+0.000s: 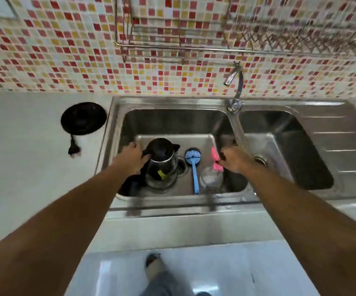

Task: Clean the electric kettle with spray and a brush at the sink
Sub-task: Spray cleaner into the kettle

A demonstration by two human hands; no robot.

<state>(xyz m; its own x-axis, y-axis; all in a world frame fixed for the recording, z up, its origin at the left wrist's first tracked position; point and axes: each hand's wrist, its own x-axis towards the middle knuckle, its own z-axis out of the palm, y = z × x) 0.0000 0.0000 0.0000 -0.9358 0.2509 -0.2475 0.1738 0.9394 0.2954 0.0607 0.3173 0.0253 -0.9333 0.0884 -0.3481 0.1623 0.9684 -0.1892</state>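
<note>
**Both hands down in the left basin**

Head view looks straight down my two outstretched forearms into the sink (194, 103). My left hand (131, 155) is curled around the black handle of the electric kettle (162, 163), fingers wrapped on the handle's upper end, palm turned down and wrist bent slightly inward. That kettle stands upright on the floor of the left basin, its dark lid and spout toward the wall and a yellow tag on its clear body. My right hand (233, 160) reaches in from the other side with knuckles up, fingertips pressed on the pink trigger head of the spray bottle (212, 177); motion blur keeps me from telling whether the fingers fully enclose it. This bottle sits in the same basin near its right wall. Between kettle and bottle lies the blue brush (194, 167), round head toward the wall, handle pointing at me, touching neither hand. Behind my right wrist rises the faucet (235, 88) on the divider. Left of the sink, on the counter (23, 167), rests the black kettle base (83, 118) with its plug trailing
</note>
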